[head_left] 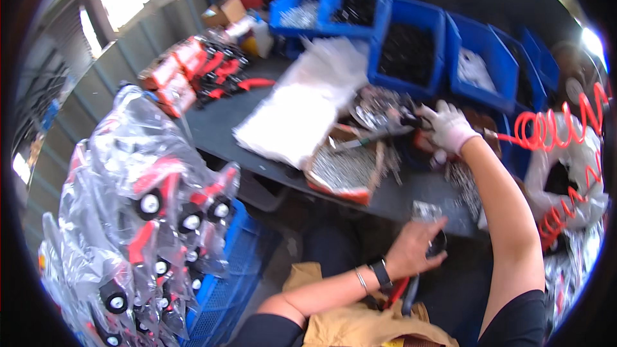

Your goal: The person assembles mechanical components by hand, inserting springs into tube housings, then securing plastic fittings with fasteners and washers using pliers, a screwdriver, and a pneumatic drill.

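Observation:
My left hand, bare with a dark watch and a bracelet at the wrist, is over my lap. Its thumb and fingers curve round a black round part. Below that hand, red and dark handle-like pieces slant down to my lap. My right hand, in a whitish glove, reaches far over the bench, palm down. Its fingers are blurred beside a heap of shiny metal parts and dark items. Whether it grips anything I cannot make out. A red coiled hose runs up close to its wrist.
An open carton of small metal pins stands at the bench's near edge, beside white plastic bags. Blue bins line the back. To the left, bagged red parts with black wheels rise over a blue crate.

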